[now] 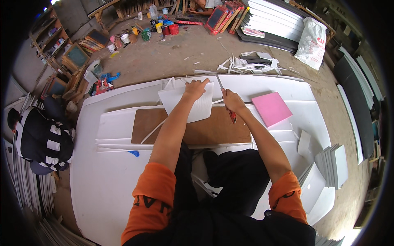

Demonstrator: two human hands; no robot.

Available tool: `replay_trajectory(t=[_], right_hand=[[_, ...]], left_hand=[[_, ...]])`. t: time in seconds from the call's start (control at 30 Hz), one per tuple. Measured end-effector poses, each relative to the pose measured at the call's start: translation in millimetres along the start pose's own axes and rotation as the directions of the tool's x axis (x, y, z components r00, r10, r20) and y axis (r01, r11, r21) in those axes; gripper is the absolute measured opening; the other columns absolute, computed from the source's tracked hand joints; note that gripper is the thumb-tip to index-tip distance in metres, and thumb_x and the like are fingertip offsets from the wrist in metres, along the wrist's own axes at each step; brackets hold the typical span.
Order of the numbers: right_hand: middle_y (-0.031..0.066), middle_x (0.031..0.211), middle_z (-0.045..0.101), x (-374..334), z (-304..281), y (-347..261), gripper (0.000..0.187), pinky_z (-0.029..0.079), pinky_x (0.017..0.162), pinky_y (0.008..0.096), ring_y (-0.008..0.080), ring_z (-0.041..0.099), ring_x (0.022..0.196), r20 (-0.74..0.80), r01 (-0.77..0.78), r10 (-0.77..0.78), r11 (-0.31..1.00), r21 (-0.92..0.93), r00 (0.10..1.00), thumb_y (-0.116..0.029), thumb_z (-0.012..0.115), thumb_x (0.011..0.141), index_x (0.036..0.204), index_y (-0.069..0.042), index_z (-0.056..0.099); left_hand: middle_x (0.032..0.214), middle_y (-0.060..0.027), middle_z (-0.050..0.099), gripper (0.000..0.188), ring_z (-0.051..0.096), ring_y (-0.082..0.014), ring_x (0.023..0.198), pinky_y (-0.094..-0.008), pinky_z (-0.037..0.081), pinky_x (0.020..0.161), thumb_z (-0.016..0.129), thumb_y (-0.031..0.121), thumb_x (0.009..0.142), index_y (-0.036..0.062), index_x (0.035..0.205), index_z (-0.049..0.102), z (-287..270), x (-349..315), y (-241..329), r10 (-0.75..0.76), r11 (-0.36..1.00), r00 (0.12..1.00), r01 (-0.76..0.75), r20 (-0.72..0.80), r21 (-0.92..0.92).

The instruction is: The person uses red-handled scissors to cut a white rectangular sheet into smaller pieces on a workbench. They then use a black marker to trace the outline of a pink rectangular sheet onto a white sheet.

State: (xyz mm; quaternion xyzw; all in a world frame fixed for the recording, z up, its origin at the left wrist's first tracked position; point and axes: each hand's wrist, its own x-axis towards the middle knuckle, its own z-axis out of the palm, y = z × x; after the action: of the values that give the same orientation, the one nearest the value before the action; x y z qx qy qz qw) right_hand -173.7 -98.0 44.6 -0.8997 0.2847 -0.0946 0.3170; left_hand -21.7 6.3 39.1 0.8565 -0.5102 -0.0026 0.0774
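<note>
My left hand (196,88) is closed at the far edge of a white ribbed sheet (199,108), holding it over a brown board (152,121). Beside the sheet's right edge, my right hand (232,101) grips a cutter knife (232,118) with a red handle. Its long blade (219,81) points away from me. White strips lie around and under the sheet. The brown board rests on large white panels (90,172). To the right of my right hand is a pink square block (271,108).
Stacked white pieces (331,166) stand at the right. Offcuts (256,61) lie on the floor beyond the panels. Paint cans (165,29), framed screens (223,18) and a white sack (312,43) are at the back. A person (41,135) sits at the left; another's arm shows far back.
</note>
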Motion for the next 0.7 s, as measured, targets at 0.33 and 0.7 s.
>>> replay_trajectory(t=[0.33,0.7], right_hand=[[0.0258,0.089,0.059,-4.0,-6.6,-5.8,0.046,0.04,0.085,0.048,0.0418,0.055,0.091,0.103,-0.102,0.109,0.992,-0.07,0.989,-0.036,0.025,0.092,0.098,0.0,0.054],[0.0209,0.088,0.062,-19.9,-13.6,-34.6,0.044,0.045,0.078,0.0449,0.0366,0.06,0.084,0.045,-0.008,0.026,0.934,-0.357,0.999,-0.028,0.023,0.092,0.091,0.001,0.057]], left_hand=[[0.102,-0.006,0.057,0.034,0.056,-0.0254,0.095,-0.0477,0.043,0.076,0.052,0.03,0.084,0.0198,0.115,0.042,7.5,12.3,-3.6,0.031,0.999,0.998,-0.031,-0.061,-0.009],[0.101,-0.004,0.059,0.036,0.058,-0.0231,0.094,-0.0462,0.043,0.076,0.052,0.031,0.082,0.0224,0.116,0.043,9.1,18.4,-4.0,-0.037,0.999,0.998,0.037,-0.05,-0.001]])
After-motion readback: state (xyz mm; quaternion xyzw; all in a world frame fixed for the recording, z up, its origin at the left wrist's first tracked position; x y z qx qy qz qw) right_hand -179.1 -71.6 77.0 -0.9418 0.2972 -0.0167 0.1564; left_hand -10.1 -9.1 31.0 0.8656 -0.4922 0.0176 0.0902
